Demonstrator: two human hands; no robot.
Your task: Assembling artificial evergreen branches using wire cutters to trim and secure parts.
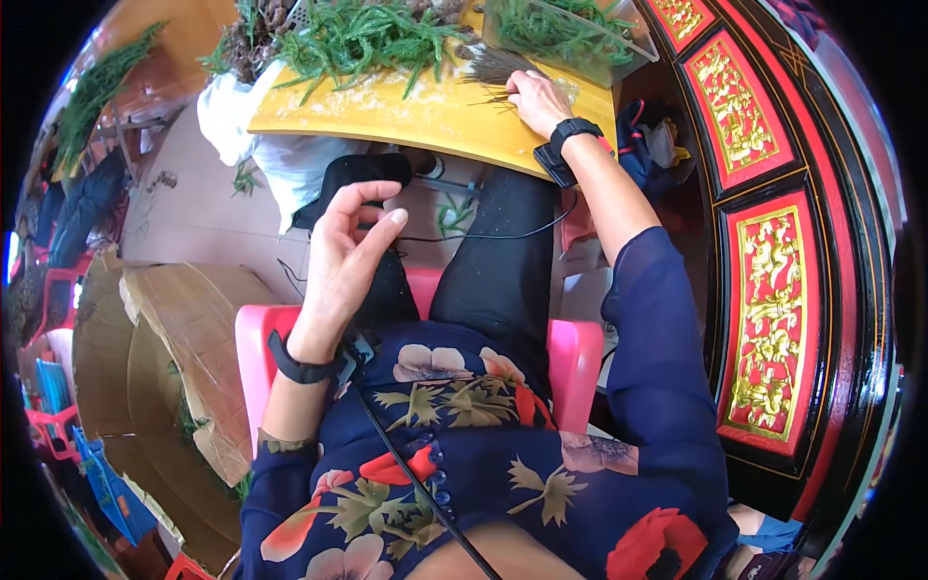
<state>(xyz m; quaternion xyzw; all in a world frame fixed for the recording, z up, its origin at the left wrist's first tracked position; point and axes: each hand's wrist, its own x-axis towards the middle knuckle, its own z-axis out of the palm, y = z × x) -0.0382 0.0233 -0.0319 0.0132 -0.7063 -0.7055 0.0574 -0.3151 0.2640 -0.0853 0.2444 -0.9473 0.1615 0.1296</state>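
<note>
My left hand [346, 249] hovers above my lap with its fingers loosely curled apart and nothing in it. My right hand [537, 97] reaches forward to the yellow table [406, 114], resting on a bundle of thin dark stems [495, 68]; whether it grips them I cannot tell. A heap of green sprigs [362, 39] lies on the table further back. A clear plastic box [570, 39] holding more green sprigs stands just behind my right hand. Both wrists wear black bands with a small device.
I sit on a pink plastic chair [253, 338]. A red and gold carved panel [768, 319] runs along the right. Cardboard sheets [184, 338] lie on the floor to the left. A white bag [242, 121] hangs under the table's left end. Green scraps litter the floor.
</note>
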